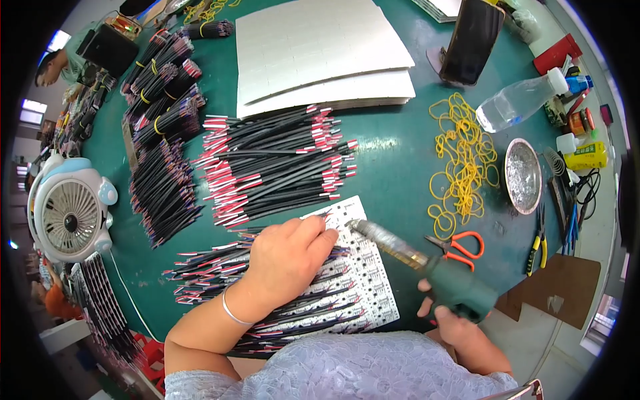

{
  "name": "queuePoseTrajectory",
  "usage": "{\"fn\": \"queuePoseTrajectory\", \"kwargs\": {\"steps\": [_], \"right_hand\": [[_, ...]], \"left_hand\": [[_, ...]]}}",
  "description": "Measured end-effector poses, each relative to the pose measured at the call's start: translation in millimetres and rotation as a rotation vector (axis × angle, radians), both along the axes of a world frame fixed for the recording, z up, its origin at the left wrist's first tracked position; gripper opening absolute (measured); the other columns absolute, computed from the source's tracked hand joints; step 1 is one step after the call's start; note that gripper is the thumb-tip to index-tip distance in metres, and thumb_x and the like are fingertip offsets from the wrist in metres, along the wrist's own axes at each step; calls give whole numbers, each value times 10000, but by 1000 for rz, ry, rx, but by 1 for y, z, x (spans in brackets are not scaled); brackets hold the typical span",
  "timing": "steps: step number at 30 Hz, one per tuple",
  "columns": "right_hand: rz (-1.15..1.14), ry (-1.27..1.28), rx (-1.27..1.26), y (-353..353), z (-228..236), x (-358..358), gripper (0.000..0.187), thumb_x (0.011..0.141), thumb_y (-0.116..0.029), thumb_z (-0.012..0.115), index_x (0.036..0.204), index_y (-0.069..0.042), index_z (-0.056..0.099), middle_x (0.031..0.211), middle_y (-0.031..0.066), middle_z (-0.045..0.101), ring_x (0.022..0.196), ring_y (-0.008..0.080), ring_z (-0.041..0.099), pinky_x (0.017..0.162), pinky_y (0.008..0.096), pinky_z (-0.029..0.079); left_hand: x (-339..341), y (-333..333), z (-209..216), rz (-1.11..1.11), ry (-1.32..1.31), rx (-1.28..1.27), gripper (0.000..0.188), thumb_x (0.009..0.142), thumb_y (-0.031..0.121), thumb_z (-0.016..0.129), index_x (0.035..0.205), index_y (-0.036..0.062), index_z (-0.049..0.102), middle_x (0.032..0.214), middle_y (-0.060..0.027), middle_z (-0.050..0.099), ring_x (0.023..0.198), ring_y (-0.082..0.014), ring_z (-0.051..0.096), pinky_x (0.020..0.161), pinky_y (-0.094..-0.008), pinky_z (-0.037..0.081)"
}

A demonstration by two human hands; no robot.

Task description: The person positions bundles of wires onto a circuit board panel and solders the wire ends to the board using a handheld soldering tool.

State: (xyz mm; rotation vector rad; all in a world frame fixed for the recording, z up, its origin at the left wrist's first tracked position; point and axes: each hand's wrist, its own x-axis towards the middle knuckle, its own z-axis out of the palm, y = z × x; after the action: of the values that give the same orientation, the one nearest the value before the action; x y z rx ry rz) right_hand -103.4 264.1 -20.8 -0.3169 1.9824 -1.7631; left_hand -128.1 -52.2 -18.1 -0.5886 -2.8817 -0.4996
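My left hand [288,257], with a bracelet at the wrist, is closed over the upper part of a white circuit board panel [383,300]. Its fingertips pinch a thin wire, mostly hidden by the hand, at the board. Black cables [280,327] with coloured wire ends lie across the panel in rows, their far ends sticking out to the left. My right hand [453,327] is wrapped round the green handle of a soldering gun [460,287]. The gun's metal tip points left and sits at the panel's upper right, close to my left fingertips.
Loose black cables [280,163] with red and white ends lie beyond the panel, and tied bundles [163,87] at left. White panels [320,53] are stacked behind. Rubber bands [460,167], orange-handled cutters [460,250], a metal bowl [523,177] and a bottle [520,103] stand right; a fan [70,213] left.
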Motion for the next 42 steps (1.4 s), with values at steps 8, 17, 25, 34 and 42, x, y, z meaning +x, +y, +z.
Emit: {"fn": "queuePoseTrajectory", "kwargs": {"steps": [8, 17, 25, 34, 42], "right_hand": [[-226, -46, -169, -7, 24, -9, 618, 912, -296, 623, 1390, 24, 396, 1225, 234, 586, 626, 225, 637, 607, 318, 529], [-251, -77, -223, -4, 19, -4, 614, 912, -288, 618, 1389, 28, 396, 1210, 234, 590, 630, 225, 637, 600, 332, 526], [-51, -225, 23, 18, 26, 24, 538, 942, -366, 583, 1313, 18, 514, 1229, 122, 602, 717, 162, 617, 676, 324, 502], [151, 183, 292, 4, 29, 5, 247, 842, -67, 595, 1079, -10, 631, 735, 47, 676, 659, 159, 673, 684, 293, 513], [85, 123, 149, -2, 23, 7, 411, 897, -238, 614, 1206, 28, 566, 1011, 118, 662, 688, 180, 635, 588, 320, 508]], "left_hand": [[-1, -13, 21, -38, -205, 225, 283, 706, -32, 634, 972, 61, 624, 941, -85, 585, 873, -293, 597, 740, -385, 510], [8, 17, 62, 293, -103, 176, 282, 755, 34, 685, 1019, 84, 599, 854, -112, 647, 734, -306, 647, 590, -410, 499], [15, 16, 19, 95, -62, 63, 141, 752, 128, 624, 893, 123, 623, 752, -45, 473, 632, -221, 570, 511, -349, 459], [22, 14, 4, 106, -10, 127, 244, 689, 70, 683, 929, 99, 715, 813, -27, 600, 683, -213, 599, 558, -333, 482], [23, 11, 6, 85, -13, 73, 227, 772, 137, 640, 993, 126, 687, 814, -2, 528, 626, -156, 560, 520, -306, 456]]}}
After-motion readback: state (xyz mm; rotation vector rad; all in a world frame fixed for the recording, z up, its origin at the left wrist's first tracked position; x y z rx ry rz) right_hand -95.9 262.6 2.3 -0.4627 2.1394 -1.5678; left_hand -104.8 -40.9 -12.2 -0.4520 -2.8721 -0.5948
